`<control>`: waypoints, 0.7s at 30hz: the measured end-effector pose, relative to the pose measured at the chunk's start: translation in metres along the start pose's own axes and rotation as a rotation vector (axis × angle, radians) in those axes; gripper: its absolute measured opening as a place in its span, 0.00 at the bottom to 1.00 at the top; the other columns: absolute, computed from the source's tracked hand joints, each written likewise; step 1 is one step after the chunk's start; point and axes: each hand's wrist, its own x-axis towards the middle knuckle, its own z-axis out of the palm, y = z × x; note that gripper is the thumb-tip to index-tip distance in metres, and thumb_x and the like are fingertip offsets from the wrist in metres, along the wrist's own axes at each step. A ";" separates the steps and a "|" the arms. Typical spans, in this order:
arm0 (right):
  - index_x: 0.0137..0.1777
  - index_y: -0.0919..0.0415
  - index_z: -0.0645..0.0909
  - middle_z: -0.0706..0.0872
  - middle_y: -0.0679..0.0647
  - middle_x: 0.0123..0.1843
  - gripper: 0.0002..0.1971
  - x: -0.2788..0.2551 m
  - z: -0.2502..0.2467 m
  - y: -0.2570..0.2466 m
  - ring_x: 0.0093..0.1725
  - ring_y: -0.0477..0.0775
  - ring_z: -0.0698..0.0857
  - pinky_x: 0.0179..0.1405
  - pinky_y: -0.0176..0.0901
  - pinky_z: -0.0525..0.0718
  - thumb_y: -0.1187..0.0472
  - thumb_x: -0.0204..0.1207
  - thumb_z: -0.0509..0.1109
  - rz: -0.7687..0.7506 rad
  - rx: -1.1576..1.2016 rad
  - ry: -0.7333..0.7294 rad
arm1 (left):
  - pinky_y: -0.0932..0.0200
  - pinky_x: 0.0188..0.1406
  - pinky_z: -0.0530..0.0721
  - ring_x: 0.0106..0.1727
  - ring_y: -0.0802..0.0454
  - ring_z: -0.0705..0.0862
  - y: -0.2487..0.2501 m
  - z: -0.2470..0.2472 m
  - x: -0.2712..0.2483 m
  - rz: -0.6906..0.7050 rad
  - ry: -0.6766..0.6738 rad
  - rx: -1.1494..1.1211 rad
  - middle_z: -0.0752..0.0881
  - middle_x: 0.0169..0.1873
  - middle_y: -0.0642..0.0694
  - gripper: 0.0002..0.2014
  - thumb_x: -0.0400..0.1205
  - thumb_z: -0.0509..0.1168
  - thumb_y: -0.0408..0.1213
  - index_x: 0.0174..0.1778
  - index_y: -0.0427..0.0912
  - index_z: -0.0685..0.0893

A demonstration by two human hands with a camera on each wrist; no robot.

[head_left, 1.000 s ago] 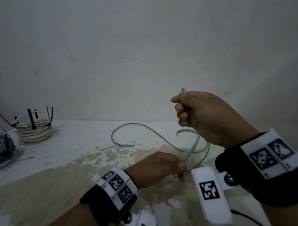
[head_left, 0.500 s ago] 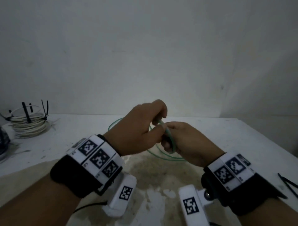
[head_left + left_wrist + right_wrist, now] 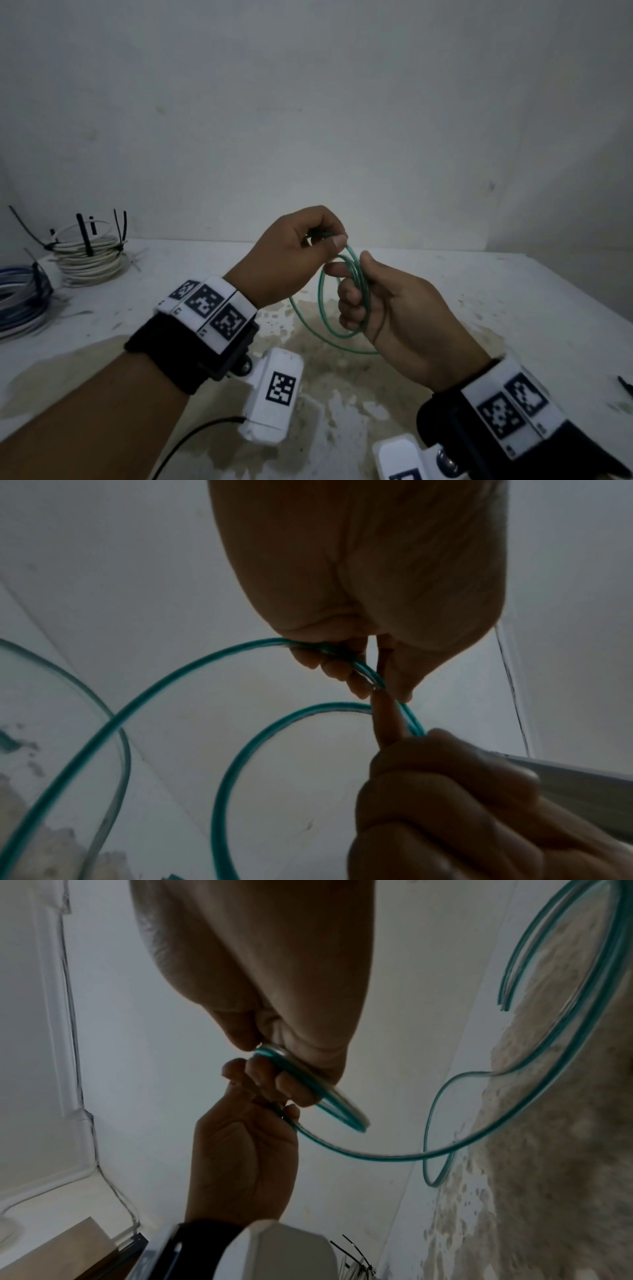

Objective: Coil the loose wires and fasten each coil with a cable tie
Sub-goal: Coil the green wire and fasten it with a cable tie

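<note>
Green wire (image 3: 356, 291) is up off the table (image 3: 513, 308), gathered into a few loops btwn both hands, roughly centre of the head view. Right hand (image 3: 394, 315) has its fingers curled round the loop bundle, thumb on top; loops pass thru the fist and hang out below it. Left hand (image 3: 291, 260) pinches the wire at the top of the loops btwn thumb and curled fingers, just beside the right hand's fingertips, touching or nearly so. In the left wrist view the green wire (image 3: 164, 691) runs from the left hand (image 3: 369, 588) out in a wide arc, w/ a second loop going down to the right hand (image 3: 462, 804). Right wrist view: right hand (image 3: 267, 988) clamps the strands, left hand (image 3: 240, 1156) comes up from below, and the loose remainder of the wire (image 3: 514, 1096) trails down onto the table (image 3: 565, 1150).

Surface: white tabletop, worn, w/ a big brownish patch (image 3: 342, 394) where the paint has flaked, right under the hands. Room: plain pale wall (image 3: 308, 102) behind, dim light, corner to the right.

Far left on the table, a white coil (image 3: 89, 260) w/ black cable ties (image 3: 84, 236) sticking up from it; beside it at the frame edge, a blue-and-white coil (image 3: 20, 301). Black ties (image 3: 625, 383) at the right edge too, partly cut off.
</note>
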 end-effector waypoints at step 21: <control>0.49 0.68 0.82 0.73 0.49 0.25 0.14 -0.013 -0.003 0.002 0.20 0.45 0.68 0.26 0.40 0.77 0.58 0.83 0.59 -0.069 0.076 0.140 | 0.69 0.34 0.73 0.33 0.58 0.73 -0.018 0.008 -0.006 -0.122 0.072 -0.040 0.77 0.34 0.45 0.05 0.83 0.64 0.35 0.41 0.39 0.80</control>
